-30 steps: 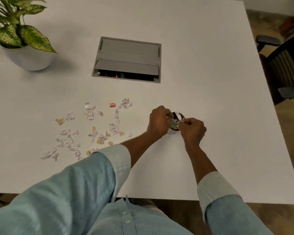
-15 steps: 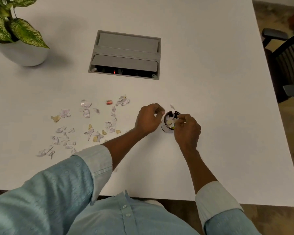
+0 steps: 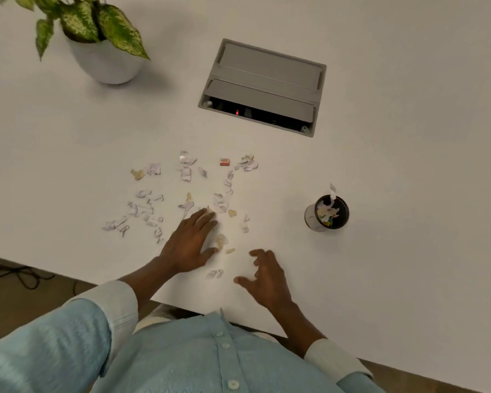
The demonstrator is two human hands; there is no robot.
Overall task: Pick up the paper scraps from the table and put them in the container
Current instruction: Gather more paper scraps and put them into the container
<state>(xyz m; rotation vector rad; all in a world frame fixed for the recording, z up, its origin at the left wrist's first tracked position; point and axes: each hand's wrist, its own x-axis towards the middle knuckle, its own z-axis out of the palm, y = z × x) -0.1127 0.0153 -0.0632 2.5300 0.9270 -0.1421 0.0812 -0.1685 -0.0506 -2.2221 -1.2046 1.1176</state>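
Left hand (image 3: 190, 245) flat, open over paper scraps (image 3: 182, 191) left of container (image 3: 327, 212); right hand (image 3: 267, 276) open, empty. Risk: overfilled container sheds protruding scrap; sweeping scatters scraps.

L hand (image 3: 189, 246) flat, palm down, fingers fwd; R hand (image 3: 267, 275) hovering, fingers spread, empty.

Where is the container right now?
In the head view, the container stands upright on the white table, right of the paper scraps, nearer than the grey cable box, clear of both hands.
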